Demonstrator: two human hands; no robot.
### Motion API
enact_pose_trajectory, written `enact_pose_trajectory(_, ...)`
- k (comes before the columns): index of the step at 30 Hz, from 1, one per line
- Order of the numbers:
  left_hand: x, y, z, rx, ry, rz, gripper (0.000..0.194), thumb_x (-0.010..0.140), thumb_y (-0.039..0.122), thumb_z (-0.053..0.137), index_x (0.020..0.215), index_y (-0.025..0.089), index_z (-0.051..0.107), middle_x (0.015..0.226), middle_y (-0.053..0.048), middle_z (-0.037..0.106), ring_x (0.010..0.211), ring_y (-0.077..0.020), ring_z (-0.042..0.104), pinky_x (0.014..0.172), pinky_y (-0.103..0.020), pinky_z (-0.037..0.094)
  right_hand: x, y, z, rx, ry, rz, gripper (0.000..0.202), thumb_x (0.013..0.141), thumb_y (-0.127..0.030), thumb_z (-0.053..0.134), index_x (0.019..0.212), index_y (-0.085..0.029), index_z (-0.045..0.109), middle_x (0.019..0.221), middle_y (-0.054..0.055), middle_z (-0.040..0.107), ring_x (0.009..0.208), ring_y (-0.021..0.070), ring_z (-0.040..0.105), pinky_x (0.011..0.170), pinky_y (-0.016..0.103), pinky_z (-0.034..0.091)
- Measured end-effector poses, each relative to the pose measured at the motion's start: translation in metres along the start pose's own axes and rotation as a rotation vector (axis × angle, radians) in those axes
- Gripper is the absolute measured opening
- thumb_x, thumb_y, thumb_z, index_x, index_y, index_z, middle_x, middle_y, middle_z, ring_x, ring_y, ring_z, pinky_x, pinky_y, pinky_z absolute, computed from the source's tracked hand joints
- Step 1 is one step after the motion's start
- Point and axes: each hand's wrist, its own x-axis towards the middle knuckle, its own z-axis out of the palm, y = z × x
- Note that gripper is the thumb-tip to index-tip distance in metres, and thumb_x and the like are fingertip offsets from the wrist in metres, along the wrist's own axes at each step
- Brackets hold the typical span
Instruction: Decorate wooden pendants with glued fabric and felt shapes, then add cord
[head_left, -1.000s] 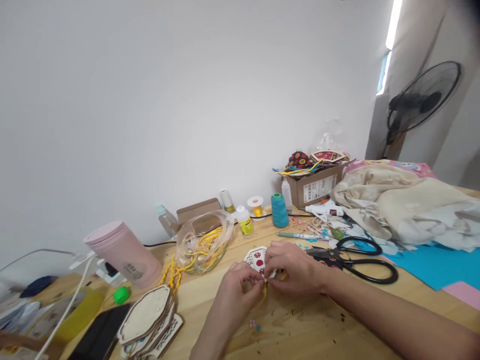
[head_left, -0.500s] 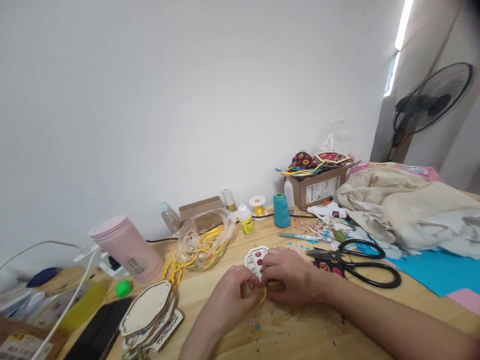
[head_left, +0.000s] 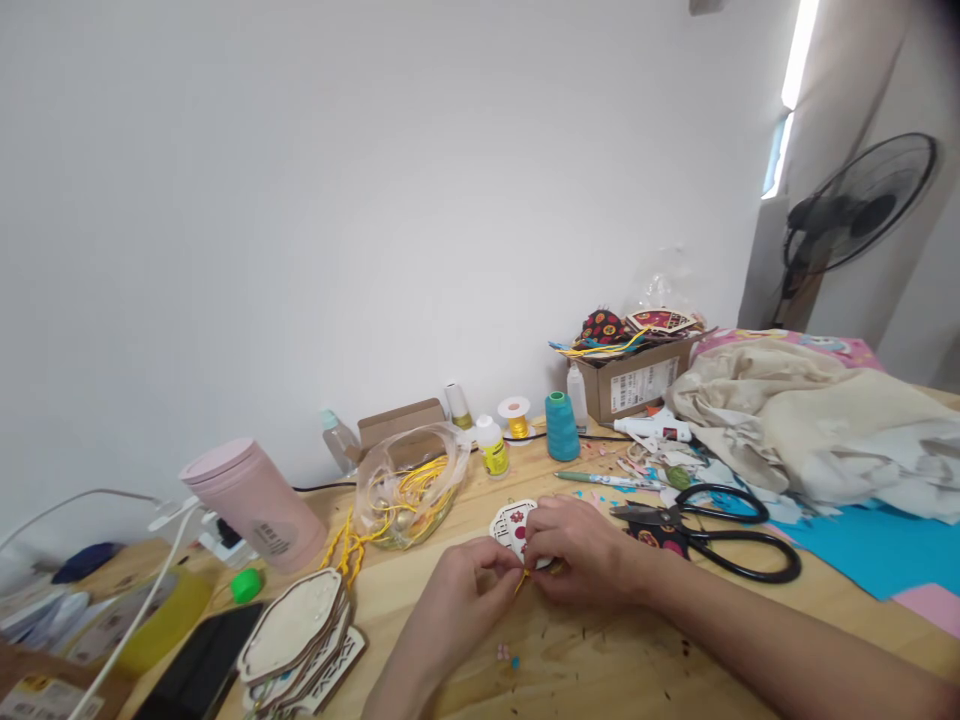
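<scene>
A small white wooden ornament (head_left: 509,524) with a cut-out lattice edge and red flower shapes lies at the front middle of the table. My right hand (head_left: 581,548) is closed over its right side, thumb and fingers gripping it and hiding that part. At the ornament's lower edge, my left hand (head_left: 466,592) has thumb and forefinger pinched on a short yellow cord (head_left: 520,581). The fingertips of both hands almost meet there. Close by on the right are black-handled scissors (head_left: 709,530), lying with blades apart over a dark patterned fabric piece (head_left: 660,541).
Wooden plaques (head_left: 294,625) are stacked at left beside a phone (head_left: 199,665) and pink tumbler (head_left: 255,505). Behind are a bag of yellow cords (head_left: 416,490), glue bottle (head_left: 492,448), teal thread cone (head_left: 562,428) and pen (head_left: 607,480). Cream cloth (head_left: 810,420) is heaped at right.
My left thumb and forefinger have moved slightly right and closed together on the yellow cord at the ornament's lower edge. My right hand keeps its grip. The camera view has shifted slightly.
</scene>
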Motion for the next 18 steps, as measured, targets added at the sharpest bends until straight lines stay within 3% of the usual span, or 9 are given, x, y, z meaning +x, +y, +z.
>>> enact_pose_trajectory(18, 0.0019, -0.0041, 0.0037, 0.107, 0.016, 0.049, 0.016, 0.070, 0.017, 0.048, 0.066, 0.018, 0.064, 0.063, -0.001, 0.064, 0.059, -0.0134, 0.055, 0.056, -0.021, 0.039, 0.0006, -0.0007, -0.0030, 0.078, 0.010, 0.040, 0.010, 0.063, -0.013, 0.054, 0.065, -0.019, 0.061, 0.066, 0.001, 0.059, 0.063, 0.0135, 0.047, 0.056, 0.025, 0.030)
